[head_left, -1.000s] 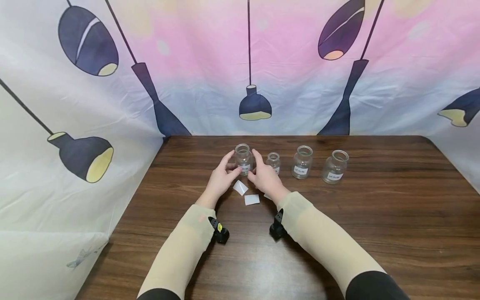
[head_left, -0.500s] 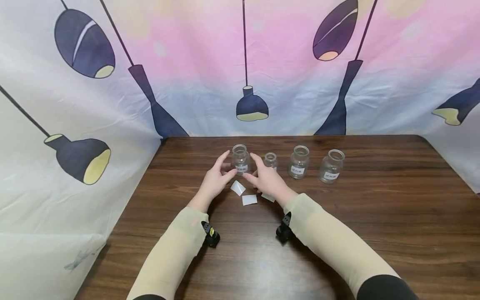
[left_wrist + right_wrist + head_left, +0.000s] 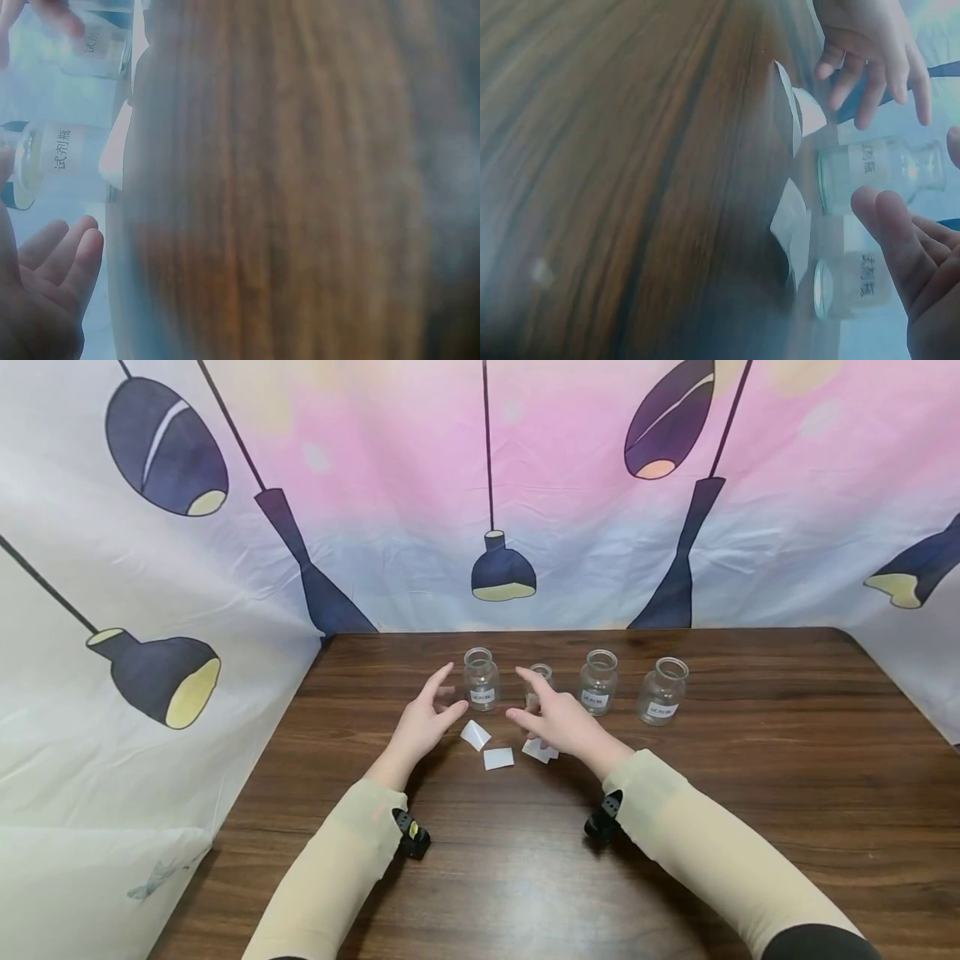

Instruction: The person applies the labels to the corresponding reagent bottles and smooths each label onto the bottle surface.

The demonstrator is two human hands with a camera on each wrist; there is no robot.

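Note:
An upright glass jar [image 3: 481, 681] with a white printed label stands at the left end of a row. My left hand [image 3: 423, 722] is just left of it, fingers spread and apart from the glass. To its right, my right hand [image 3: 566, 718] hovers with thumb and forefinger extended, holding nothing. It partly covers a smaller glass jar [image 3: 542, 673]. In the left wrist view, relaxed fingers of the left hand [image 3: 45, 292] lie beside the labelled jar [image 3: 64, 161]. The right wrist view has the right hand [image 3: 930, 262] overlapping a second labelled jar [image 3: 855, 289].
Two more labelled glass jars, one [image 3: 598, 681] near the right hand and one [image 3: 663, 692] farther right, stand in the row. White paper slips [image 3: 476, 735] lie in front, including a flat one [image 3: 498, 758] and some below the right hand [image 3: 538, 749]. A printed cloth [image 3: 420, 585] hangs behind the table.
Both hands have drawn apart from the leftmost jar, the left slightly leftward and the right further rightward, toward the small jar. More paper slips show under the right hand. The jars stay standing.

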